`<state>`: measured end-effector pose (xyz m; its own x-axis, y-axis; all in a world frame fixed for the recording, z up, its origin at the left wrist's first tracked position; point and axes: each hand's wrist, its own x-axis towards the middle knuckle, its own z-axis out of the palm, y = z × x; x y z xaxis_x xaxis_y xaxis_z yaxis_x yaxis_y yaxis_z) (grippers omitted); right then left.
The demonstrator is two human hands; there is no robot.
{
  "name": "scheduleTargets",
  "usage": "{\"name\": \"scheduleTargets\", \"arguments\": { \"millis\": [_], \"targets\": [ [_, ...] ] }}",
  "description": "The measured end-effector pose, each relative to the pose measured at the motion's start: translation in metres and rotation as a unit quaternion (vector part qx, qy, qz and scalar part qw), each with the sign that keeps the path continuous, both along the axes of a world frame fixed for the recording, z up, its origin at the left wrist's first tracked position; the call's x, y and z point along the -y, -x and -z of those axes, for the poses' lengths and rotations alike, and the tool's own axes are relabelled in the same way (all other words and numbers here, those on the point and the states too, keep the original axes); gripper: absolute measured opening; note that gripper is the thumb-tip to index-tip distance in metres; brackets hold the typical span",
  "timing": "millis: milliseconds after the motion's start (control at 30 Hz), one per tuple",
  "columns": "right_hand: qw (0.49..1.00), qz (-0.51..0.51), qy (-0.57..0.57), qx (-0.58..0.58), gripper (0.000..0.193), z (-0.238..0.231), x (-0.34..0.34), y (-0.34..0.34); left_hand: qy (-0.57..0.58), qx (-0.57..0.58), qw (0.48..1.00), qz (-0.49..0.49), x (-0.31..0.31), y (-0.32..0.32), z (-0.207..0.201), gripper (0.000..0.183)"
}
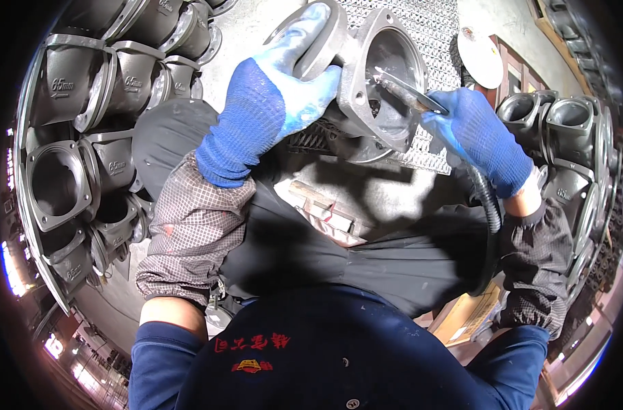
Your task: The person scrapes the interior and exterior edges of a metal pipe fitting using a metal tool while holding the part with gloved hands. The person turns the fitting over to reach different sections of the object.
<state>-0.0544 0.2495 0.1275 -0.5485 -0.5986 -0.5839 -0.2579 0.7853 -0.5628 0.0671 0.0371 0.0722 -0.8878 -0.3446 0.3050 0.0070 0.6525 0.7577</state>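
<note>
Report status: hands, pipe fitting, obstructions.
Left hand gripping pipe fitting. Right hand holding slim tool at fitting's opening. Black hose by right hand, clear of opening.

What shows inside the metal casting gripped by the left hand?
Inside the metal casting, a grey inner wall shows, with the tip of the slender tool from the right hand reaching in. The tool covers part of that wall; the casting's near rim hides some too.

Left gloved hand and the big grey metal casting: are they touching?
Touching. The head view shows the left hand gripping the casting, its fingers and thumb lying across the metal.
</note>
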Motion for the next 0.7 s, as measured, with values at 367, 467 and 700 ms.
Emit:
{"name": "scheduleTargets", "arguments": {
  "millis": [367, 467, 700],
  "targets": [
    [0.997, 0.004, -0.051, 0.053, 0.034, -0.016, 0.005, 0.014, 0.019, 0.015, 0.999, -0.029, 0.003, 0.001, 0.0, 0.056],
    [0.985, 0.153, 0.08, 0.027, 0.036, -0.026, -0.016, 0.01, -0.03, 0.092, 0.995, -0.033, 0.003, -0.004, -0.011, 0.06],
    [0.885, 0.229, 0.401, 0.051, 0.036, -0.029, 0.015, -0.068, 0.133, -0.148, 0.966, 0.162, 0.035, -0.007, 0.009, 0.045]
  ]
}}
